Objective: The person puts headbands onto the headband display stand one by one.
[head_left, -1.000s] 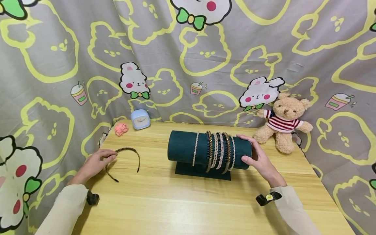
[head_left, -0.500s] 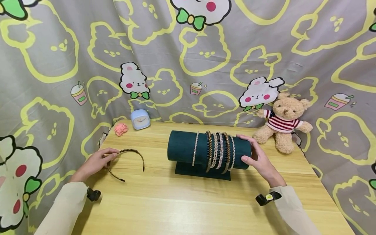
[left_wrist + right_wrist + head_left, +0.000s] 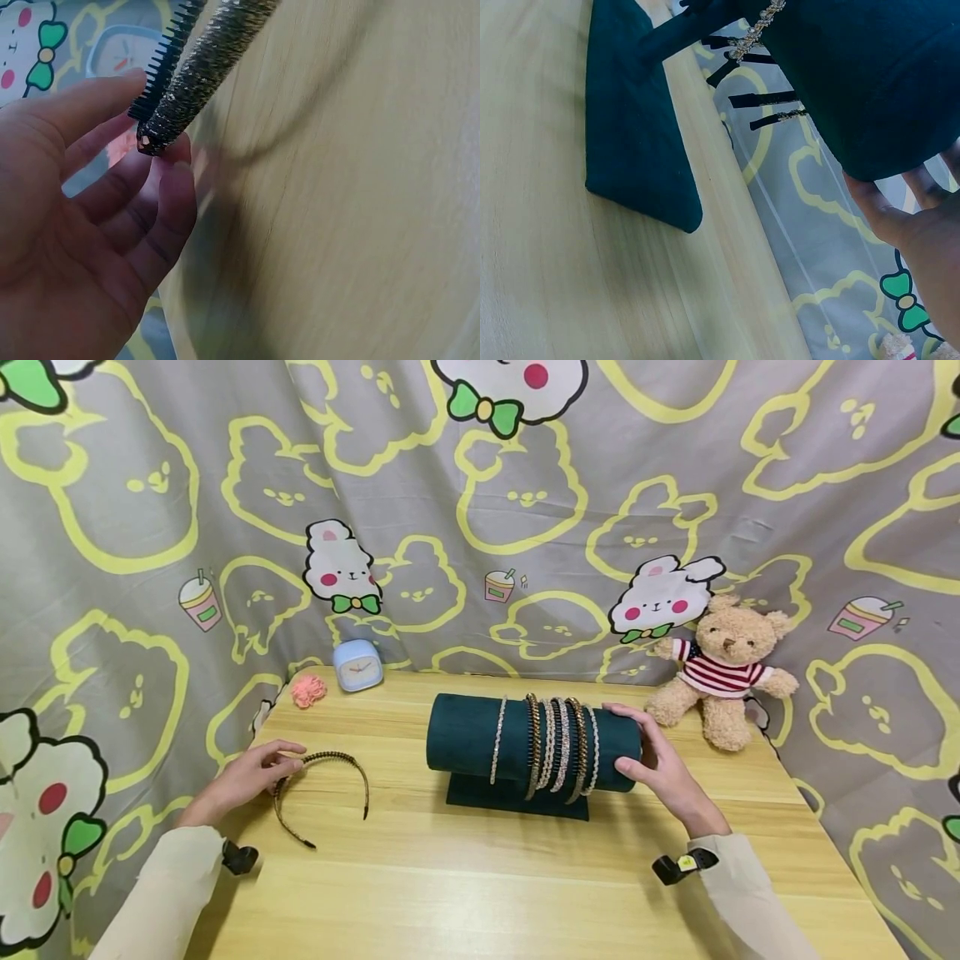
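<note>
A glittery brown-gold headband [image 3: 330, 755] with black comb teeth is at the left of the table. My left hand [image 3: 251, 777] pinches it near the top of its curve. Up close in the left wrist view, the headband [image 3: 202, 75] rises from between the fingertips, teeth to one side. A dark green velvet display stand [image 3: 465, 735], a horizontal roll on a flat base, stands near the middle and carries several sparkling headbands [image 3: 551, 747]. My right hand [image 3: 663, 768] holds the roll's right end; in the right wrist view its fingers touch the roll's edge.
At the back left are a pale blue clock [image 3: 358, 666] and a pink fluffy ball [image 3: 308, 691]. A teddy bear [image 3: 723, 672] in a striped shirt sits at the back right. A patterned grey curtain [image 3: 427, 468] borders the wooden table [image 3: 420, 893].
My left hand has shifted slightly with the headband. The headband has moved a little to the right, and its two ends have swung nearer the table's front. My right hand stays on the stand.
</note>
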`<action>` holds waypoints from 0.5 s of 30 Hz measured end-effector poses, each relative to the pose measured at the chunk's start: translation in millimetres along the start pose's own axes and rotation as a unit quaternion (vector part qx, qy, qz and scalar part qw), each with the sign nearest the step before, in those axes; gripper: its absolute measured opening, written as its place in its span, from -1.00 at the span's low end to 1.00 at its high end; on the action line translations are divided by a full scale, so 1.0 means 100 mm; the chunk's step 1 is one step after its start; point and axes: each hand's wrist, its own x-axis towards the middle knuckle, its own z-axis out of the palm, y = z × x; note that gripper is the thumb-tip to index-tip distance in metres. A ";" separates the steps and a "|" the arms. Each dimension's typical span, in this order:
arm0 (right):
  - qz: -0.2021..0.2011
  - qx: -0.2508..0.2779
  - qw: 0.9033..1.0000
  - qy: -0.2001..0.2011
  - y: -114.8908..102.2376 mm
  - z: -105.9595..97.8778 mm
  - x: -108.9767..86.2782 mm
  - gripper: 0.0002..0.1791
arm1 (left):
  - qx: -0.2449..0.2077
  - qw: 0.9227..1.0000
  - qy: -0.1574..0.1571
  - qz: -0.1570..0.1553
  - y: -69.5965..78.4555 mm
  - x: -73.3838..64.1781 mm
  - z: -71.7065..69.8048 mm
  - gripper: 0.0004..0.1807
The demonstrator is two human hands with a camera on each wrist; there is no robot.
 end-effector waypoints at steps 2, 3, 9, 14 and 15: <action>0.000 0.001 1.000 0.000 0.00 0.00 0.00 -0.21 | 0.008 1.000 -0.001 -0.006 0.00 0.00 0.00 -0.49; -0.002 0.000 1.000 0.000 0.01 0.00 0.00 -0.22 | 0.011 1.000 0.000 -0.011 0.00 -0.01 0.00 -0.49; -0.008 -0.003 1.000 -0.001 0.03 -0.01 -0.01 -0.22 | 0.002 0.999 -0.010 -0.038 -0.02 -0.04 -0.01 -0.44; -0.011 -0.001 1.000 -0.001 0.02 0.00 0.00 -0.22 | -0.055 0.995 -0.015 -0.080 -0.02 -0.07 -0.02 -0.32; -0.012 0.000 1.000 -0.001 0.03 0.00 0.00 -0.22 | -0.069 0.994 -0.016 -0.085 -0.01 -0.07 -0.03 -0.30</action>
